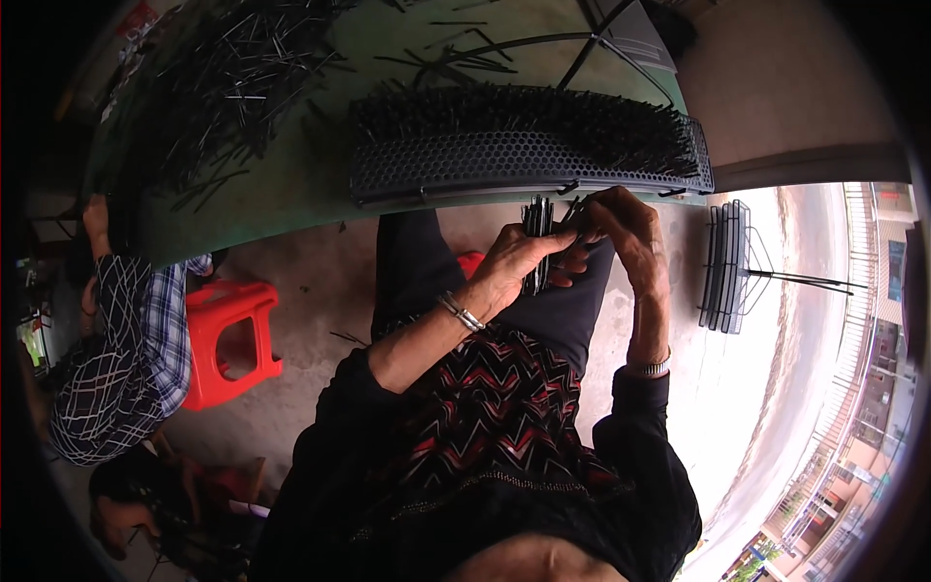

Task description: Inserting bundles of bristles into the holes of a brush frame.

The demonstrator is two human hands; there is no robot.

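My left hand (516, 260) is wrapped round an upright bundle of thin black strips (536, 217) just in front of the table edge. My right hand (628, 225) is close beside it, with fingertips pinched on dark strips that fan out of the bundle; how many is hard to see. Just beyond both hands, a black perforated metal tray (441, 167) lies along the table's front edge. Many black strips (504, 109) stand densely packed along it, thick like bristles.
A large heap of loose black strips (228, 92) covers the left of the green table (262, 221). Thin black rods (543, 41) rise behind the tray. A red stool (201, 339) and a co-worker's checked sleeve (116, 364) are at left. A wire rack (725, 267) stands at right.
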